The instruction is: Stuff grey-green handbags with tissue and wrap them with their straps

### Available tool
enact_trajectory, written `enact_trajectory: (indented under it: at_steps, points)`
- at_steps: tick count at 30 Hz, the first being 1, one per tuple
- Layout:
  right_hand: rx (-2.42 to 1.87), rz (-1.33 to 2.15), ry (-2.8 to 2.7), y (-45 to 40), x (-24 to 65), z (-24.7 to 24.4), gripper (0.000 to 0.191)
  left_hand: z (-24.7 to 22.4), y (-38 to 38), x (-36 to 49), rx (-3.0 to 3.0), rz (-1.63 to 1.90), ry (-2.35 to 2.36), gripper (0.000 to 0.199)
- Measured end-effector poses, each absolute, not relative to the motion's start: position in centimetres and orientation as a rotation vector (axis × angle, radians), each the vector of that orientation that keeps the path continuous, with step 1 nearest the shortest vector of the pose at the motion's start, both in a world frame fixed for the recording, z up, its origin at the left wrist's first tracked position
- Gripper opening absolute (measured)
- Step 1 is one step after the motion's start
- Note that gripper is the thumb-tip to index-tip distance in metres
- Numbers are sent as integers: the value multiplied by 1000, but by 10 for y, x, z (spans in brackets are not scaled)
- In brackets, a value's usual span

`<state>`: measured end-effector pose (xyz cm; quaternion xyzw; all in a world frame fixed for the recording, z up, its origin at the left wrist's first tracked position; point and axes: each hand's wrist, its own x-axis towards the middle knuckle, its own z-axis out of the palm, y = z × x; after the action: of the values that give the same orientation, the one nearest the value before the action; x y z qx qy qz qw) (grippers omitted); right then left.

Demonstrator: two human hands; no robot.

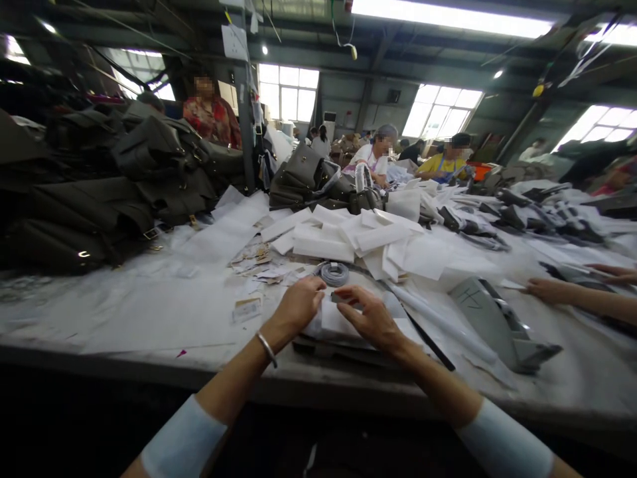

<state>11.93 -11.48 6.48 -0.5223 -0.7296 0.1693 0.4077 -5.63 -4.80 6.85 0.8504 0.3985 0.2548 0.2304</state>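
My left hand [301, 304], with a metal bangle on the wrist, has its fingertips pressed together just in front of a grey coil [334, 273]. Whatever it pinches is hidden or too small to name. Opposite it, my right hand [371, 317] curls its thumb and fingers around a small dark grey piece that I cannot make out. Both hands are above a white wrapped sheet [343, 322] at the table's front edge. Something dark lies partly hidden under that sheet. A long black strip [423, 332] slants away beside my right hand.
White foam sheets [323, 242] are heaped behind the coil. Dark handbags [89, 219] are piled at left, with more bags [303, 179] at the back. A grey metal dispenser [480, 318] stands at right, near a co-worker's hand [547, 290]. Small cards [247, 309] lie at left.
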Motion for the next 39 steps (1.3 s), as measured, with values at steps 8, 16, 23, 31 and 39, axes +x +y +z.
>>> enact_trajectory:
  at_steps: [8,16,23,31,39]
  points:
    - [-1551,806,-1687,-109,132,35,41,61,-49,-69,2036,447,1217,22]
    - [-1245,1071,-918,-101,139,20,50,59,-28,-45,1802,297,1183,45]
    - [-1259,1016,-881,-100,137,17,43,50,-34,-36,1375,420,1180,65]
    - [-1530,874,-1099,-97,144,13,9,39,-41,-49,970,531,1063,74]
    - [-1550,665,-1651,-104,139,18,10,26,-41,-53,881,568,967,73]
